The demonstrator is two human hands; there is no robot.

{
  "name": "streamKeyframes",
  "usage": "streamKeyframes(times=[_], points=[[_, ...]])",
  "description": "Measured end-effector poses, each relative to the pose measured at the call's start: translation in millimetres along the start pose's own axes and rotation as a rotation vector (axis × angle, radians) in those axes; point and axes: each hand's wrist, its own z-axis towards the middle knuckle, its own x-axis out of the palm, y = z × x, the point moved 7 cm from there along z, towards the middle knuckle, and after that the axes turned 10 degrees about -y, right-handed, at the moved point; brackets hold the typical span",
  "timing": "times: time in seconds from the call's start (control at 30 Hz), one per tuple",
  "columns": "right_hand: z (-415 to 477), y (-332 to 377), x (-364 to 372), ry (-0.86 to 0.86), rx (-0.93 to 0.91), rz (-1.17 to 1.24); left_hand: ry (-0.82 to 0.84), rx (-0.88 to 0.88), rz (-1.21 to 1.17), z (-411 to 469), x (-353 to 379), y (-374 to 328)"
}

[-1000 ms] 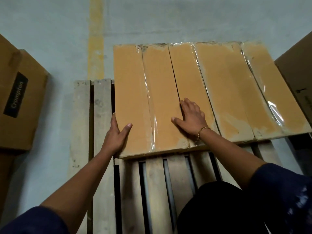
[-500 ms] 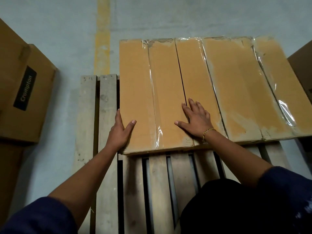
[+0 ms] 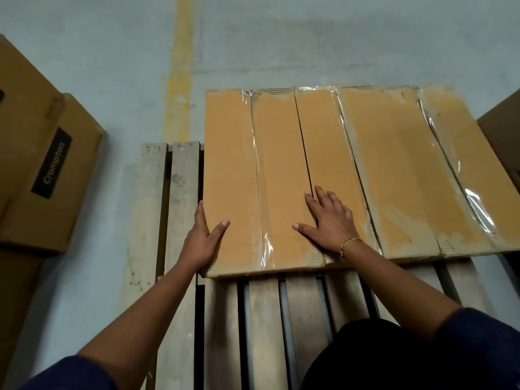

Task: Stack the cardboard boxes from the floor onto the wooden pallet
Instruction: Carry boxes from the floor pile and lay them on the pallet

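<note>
Cardboard boxes point(image 3: 394, 170) lie flat on the wooden pallet point(image 3: 180, 192), leaving its left and near slats point(image 3: 261, 319) bare. Left hand point(image 3: 202, 240), fingers straight, presses their left edge; right hand point(image 3: 329, 220) rests flat on top.

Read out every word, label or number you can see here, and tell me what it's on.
"Crompton": white letters on a black label on the brown cardboard box on the floor, left.
Another dark label at the frame's left edge: cut off, unreadable.
The flat taped cardboard boxes on the wooden pallet: no text to read.
</note>
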Motion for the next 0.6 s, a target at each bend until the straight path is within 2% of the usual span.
streamKeyframes(times=[0.27, 0.4, 0.6], points=[[3, 2, -10, 0.037, 0.009, -0.026, 0.003, -0.016, -0.038, 3, -4, -3], [10, 11, -22, 0.043, 0.038, -0.028, -0.039, 0.008, 0.016, 3, -23, -15], [23, 81, -55, 0.065, -0.041, -0.057, -0.101, 0.086, 0.097, 1, -93, -11]])
